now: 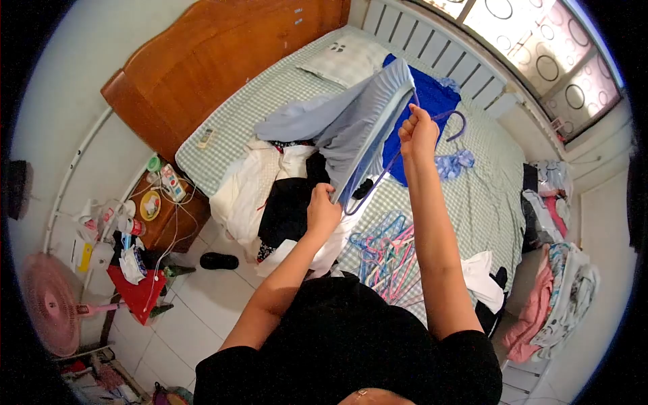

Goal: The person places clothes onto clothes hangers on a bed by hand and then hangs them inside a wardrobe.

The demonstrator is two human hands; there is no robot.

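Note:
A light grey-blue garment (351, 125) is stretched out over the bed, with a purple hanger (386, 170) along its open edge. My left hand (325, 210) is closed on the garment's near edge, beside the lower end of the hanger. Higher up, my right hand (418, 131) grips the hanger near its hook, with the garment's far corner just above the fingers. A dark blue cloth (432, 91) lies behind the right hand. Below the hands several coloured hangers (388, 253) lie in a heap. White and black clothes (287, 209) are piled left of my left hand.
The bed (496, 162) has a checked sheet, a pillow (344, 59) and a wooden headboard (202, 61). On the left are a nightstand (192, 216) with cables and a pink fan (54, 304). Clothes (553, 297) hang at the right. A black slipper (219, 261) lies on the floor.

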